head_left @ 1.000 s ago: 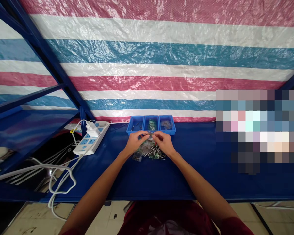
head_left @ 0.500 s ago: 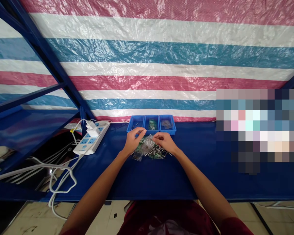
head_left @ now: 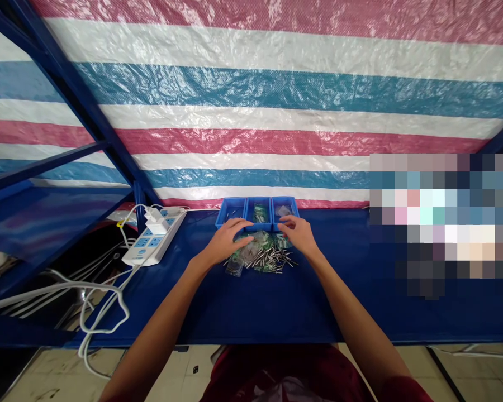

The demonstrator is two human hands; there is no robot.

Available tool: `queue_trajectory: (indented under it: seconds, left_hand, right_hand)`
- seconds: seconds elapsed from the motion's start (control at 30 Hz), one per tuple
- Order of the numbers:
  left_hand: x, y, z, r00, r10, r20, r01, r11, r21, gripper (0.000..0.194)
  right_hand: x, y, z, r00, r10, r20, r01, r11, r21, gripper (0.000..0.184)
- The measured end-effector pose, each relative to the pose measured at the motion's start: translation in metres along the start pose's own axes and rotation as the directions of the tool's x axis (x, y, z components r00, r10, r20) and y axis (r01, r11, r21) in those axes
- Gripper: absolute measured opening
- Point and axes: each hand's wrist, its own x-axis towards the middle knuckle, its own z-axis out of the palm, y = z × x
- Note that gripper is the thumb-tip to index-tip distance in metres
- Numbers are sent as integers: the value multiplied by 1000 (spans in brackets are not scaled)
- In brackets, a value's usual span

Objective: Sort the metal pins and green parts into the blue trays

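My left hand [head_left: 228, 241] is over the left side of a pile of small parts, its thumb and fingers apart with nothing seen between them. My right hand [head_left: 300, 234] hovers by the front of the right blue bin [head_left: 292, 226], fingers slightly curled and apart; I see nothing in it. Between the hands lie slim metal pins [head_left: 272, 258] in a loose heap, together with small clear plastic bags [head_left: 235, 265] and green pieces. The middle blue bin [head_left: 259, 227] holds green and silvery pieces. A few thin pieces lie in the left blue bin [head_left: 220, 215].
A white power strip [head_left: 154, 240] with a plugged-in adapter lies on the blue table [head_left: 255, 312] to the left. White cables [head_left: 104, 329] loop over the table's front edge. Behind stands a striped plastic sheet [head_left: 251, 142]. A blurred-out patch covers the right side.
My hands were together over the pile, fingertips meeting at a small thin item. They have parted, the left opening wider and the right moving right toward the right bin.
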Motion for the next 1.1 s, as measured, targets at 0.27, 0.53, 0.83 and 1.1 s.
queue_trajectory:
  seconds: [0.27,0.53,0.83,1.1]
  left_hand:
    - [-44,-34,3,934,43,354,-95,987,131,102]
    - [-49,-47,34,952,-19,305,-54,972,228,85]
    - [-44,-28,56,975,-109,192,48,954,297,73]
    - [-44,-24,50,971,-114,209,62,969,239,84]
  right_hand:
    - [-39,37,-7,763,-290,577,570,723,-390,103]
    - [-39,45,10,779,-193,596,552,662,-507,95]
    - [-34,44,29,823,-210,528,518,659,-545,91]
    - [-35,51,34,855,-251,454,490,677,-549,93]
